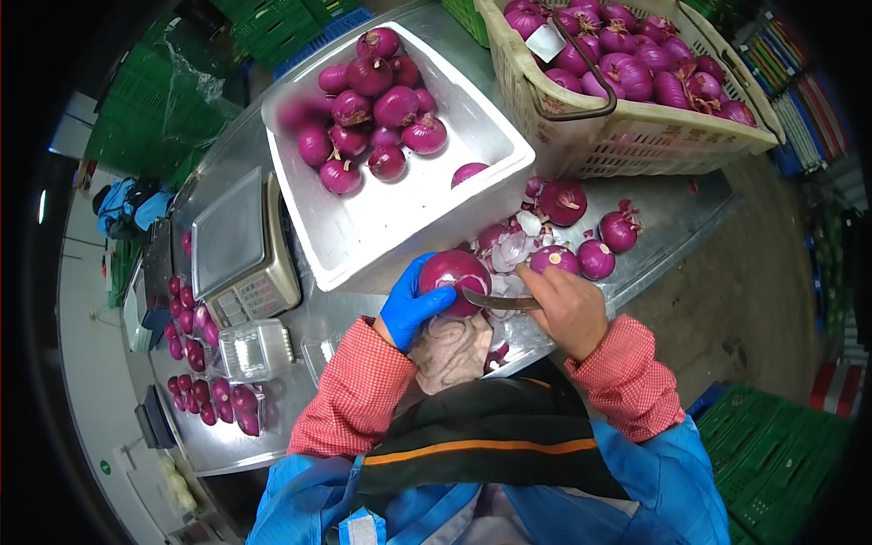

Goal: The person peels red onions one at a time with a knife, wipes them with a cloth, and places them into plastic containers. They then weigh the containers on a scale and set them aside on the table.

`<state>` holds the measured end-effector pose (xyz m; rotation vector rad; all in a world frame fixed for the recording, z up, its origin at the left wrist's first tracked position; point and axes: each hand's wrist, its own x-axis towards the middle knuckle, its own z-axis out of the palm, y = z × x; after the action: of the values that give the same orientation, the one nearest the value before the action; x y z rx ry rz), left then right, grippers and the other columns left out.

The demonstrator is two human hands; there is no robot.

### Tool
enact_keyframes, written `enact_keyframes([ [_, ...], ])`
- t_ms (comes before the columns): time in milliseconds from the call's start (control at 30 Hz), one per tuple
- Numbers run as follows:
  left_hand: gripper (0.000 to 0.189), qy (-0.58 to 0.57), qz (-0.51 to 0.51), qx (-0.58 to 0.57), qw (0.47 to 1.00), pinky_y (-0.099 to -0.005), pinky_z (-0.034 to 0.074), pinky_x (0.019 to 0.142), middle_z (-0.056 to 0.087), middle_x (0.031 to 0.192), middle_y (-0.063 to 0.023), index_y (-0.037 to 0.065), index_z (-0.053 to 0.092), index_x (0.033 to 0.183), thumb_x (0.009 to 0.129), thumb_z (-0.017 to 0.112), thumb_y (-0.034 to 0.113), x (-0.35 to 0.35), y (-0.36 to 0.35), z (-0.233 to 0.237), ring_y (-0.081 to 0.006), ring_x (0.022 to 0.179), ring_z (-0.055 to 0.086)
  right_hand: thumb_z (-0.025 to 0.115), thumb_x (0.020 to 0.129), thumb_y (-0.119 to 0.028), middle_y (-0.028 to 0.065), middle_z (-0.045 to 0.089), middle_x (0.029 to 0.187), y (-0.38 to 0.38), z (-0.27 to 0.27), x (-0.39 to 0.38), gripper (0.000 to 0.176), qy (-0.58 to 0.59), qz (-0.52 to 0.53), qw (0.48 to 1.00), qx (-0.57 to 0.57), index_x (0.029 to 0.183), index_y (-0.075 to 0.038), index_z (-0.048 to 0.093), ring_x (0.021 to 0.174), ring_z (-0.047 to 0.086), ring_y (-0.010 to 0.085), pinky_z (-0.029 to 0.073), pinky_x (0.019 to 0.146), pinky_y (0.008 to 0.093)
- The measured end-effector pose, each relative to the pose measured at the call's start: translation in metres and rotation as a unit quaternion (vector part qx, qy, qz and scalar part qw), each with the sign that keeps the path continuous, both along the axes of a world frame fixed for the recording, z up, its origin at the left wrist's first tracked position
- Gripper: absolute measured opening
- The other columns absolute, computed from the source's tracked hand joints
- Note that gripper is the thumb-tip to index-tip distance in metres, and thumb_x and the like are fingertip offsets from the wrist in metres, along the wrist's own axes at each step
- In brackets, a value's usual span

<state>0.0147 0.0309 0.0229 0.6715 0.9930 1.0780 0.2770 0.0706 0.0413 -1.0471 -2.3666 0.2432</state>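
My left hand (406, 304), in a blue glove, grips a large red onion (451, 275) over the near edge of the metal table. In my bare right hand (565, 309) is a knife with a short, dark curved blade (500, 301), its tip at the onion's right side. Pale and purple onion peelings (511, 252) lie just beyond the blade. Several whole red onions (563, 203) rest to the right of the peelings. Below the held onion a crumpled beige cloth (451, 354) lies at the table edge.
A white foam box (409, 218) with several onions stands ahead. Behind it on the right is a cream crate (618, 136) heaped with onions. To the left are a scale (245, 263), a clear plastic tray (256, 350) and packed onions (222, 400). Green crates (772, 454) stand at lower right.
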Motion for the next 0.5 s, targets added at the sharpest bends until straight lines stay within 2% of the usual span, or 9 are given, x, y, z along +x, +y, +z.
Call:
enact_keyframes([
  [100,0.066,0.038,-0.034,0.029,0.998,-0.0379,0.045,0.103,0.059,0.126,-0.0118,0.002,0.045,0.136,0.081,0.077,0.018,-0.004,0.003,-0.004,-0.0231,0.117,0.057,0.078,0.069,-0.017,0.0035,0.052,0.077,0.003,-0.002,0.0,0.046,0.003,0.005,1.0,0.02,0.113,-0.008,0.066,0.067,0.059,0.0189,0.048,0.056,0.033],
  [200,0.066,0.024,-0.043,0.004,0.999,-0.037,0.045,0.104,0.059,0.126,-0.0116,0.002,0.046,0.137,0.082,0.078,0.02,-0.005,0.003,0.0,-0.0225,0.117,0.056,0.077,0.071,-0.018,0.0033,0.051,0.076,0.005,-0.006,-0.001,0.042,0.002,-0.002,0.999,0.036,0.111,-0.009,0.067,0.065,0.058,0.0188,0.047,0.055,0.0329],
  [300,0.067,0.122,-0.081,0.033,0.989,-0.0356,0.044,0.103,0.059,0.126,-0.0109,0.002,0.045,0.138,0.083,0.077,0.022,-0.008,0.001,0.0,-0.0212,0.117,0.056,0.075,0.074,-0.018,0.0032,0.05,0.075,0.007,-0.009,-0.003,0.039,-0.004,-0.017,0.999,0.05,0.111,-0.008,0.067,0.065,0.057,0.0188,0.047,0.054,0.0328],
  [400,0.068,0.09,-0.092,-0.002,0.992,-0.0346,0.044,0.103,0.059,0.126,-0.0105,0.002,0.044,0.139,0.084,0.077,0.024,-0.004,-0.001,0.004,-0.0205,0.117,0.056,0.073,0.077,-0.018,0.0041,0.05,0.075,0.01,-0.012,-0.006,0.036,0.008,-0.008,0.999,0.04,0.111,-0.009,0.067,0.065,0.058,0.0195,0.048,0.055,0.0333],
  [500,0.066,0.088,-0.082,0.001,0.993,-0.0345,0.045,0.102,0.059,0.124,-0.0101,0.002,0.045,0.137,0.084,0.077,0.023,-0.003,0.0,0.003,-0.0201,0.115,0.056,0.07,0.08,-0.017,0.0076,0.058,0.08,0.003,-0.012,-0.009,0.032,0.008,-0.023,0.998,-0.055,0.111,-0.008,0.067,0.071,0.063,0.0249,0.05,0.059,0.037],
])
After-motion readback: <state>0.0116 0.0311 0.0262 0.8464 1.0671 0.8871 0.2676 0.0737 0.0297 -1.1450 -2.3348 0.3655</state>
